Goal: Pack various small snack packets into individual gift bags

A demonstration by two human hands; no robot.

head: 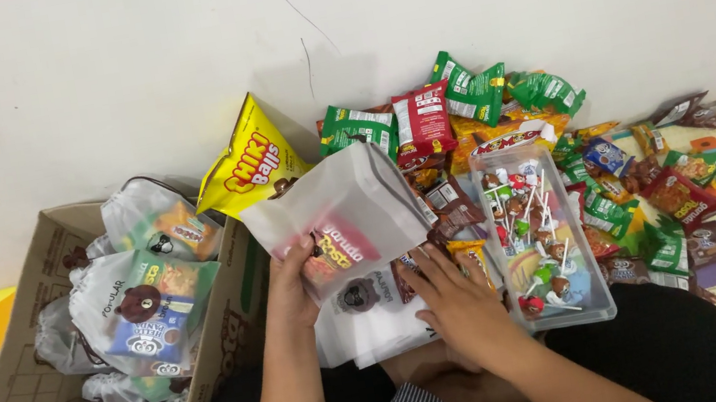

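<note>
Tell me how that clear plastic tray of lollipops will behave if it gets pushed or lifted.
The clear tray looks rigid, so it should slide as one piece rather than flex. It sits partly on uneven snack packets, so it may rock or tip. The lollipops lie loose inside and would probably shift or spill if it tilts. The right hand rests beside it.

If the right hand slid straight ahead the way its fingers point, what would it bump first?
Probably the small brown snack packets lying just past the right hand, beside the clear box of lollipops. Depth is hard to judge here.
</note>
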